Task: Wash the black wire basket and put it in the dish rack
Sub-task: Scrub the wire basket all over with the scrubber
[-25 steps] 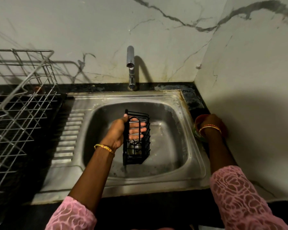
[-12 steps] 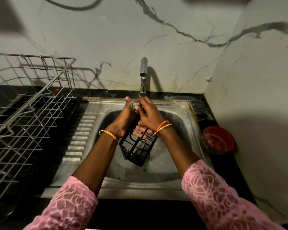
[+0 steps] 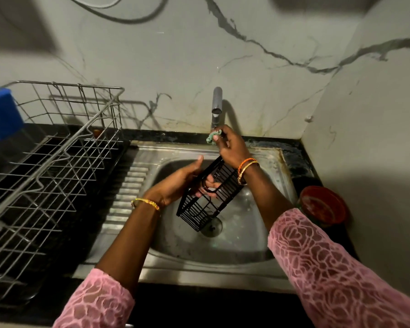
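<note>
Black wire basket (image 3: 208, 200) gripped by left hand (image 3: 178, 183), right hand (image 3: 231, 147) above it

Home kitchen: stainless steel sink with ribbed drainboard (image 3: 223, 252) set in black stone counter, chrome tap (image 3: 216, 105) behind it on white veined marble wall, wire metal dish rack (image 3: 57, 162) left of sink, round red container (image 3: 323, 205) right of it.

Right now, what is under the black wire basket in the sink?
The sink drain, partly covered by the black wire basket; left hand holds it above the basin.
</note>
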The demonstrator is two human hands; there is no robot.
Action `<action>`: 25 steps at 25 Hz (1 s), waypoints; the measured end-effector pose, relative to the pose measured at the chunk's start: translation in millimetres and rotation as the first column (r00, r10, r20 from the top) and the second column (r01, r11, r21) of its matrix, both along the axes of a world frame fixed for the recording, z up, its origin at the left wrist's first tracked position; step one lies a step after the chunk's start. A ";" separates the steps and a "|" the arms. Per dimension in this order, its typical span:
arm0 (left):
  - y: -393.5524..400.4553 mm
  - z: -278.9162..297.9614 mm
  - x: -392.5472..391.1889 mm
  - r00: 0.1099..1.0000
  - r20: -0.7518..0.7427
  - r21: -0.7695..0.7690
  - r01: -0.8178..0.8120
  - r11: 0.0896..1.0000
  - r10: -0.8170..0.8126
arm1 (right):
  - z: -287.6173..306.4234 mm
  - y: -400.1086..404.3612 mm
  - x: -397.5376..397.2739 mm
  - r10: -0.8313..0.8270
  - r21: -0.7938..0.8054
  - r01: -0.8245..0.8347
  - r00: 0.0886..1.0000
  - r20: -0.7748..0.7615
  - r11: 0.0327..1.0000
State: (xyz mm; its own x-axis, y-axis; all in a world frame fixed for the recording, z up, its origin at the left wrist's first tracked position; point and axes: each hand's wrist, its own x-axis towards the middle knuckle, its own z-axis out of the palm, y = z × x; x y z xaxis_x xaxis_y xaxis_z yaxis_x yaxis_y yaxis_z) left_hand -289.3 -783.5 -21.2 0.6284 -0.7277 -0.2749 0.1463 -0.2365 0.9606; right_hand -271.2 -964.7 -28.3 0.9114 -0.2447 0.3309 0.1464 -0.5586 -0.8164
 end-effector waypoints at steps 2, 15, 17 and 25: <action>-7.4 -11.6 -2.7 0.971 0.132 -0.007 -0.199 0.980 0.198 | -2.5 -6.1 4.6 -0.057 0.031 0.058 0.998 -0.029 0.998; -25.3 -43.9 -3.2 0.841 -0.134 -0.303 -0.538 0.787 0.524 | -27.1 74.8 -85.0 0.109 -0.174 -0.078 0.978 0.177 0.982; -22.9 -41.1 -6.3 0.845 -0.118 -0.269 -0.532 0.803 0.521 | -20.8 58.8 -75.9 0.103 -0.187 -0.069 0.978 0.181 0.980; -18.5 -47.4 5.0 0.862 -0.207 -0.264 -0.505 0.821 0.464 | -24.2 67.5 -89.6 0.134 -0.279 -0.081 0.975 0.175 0.957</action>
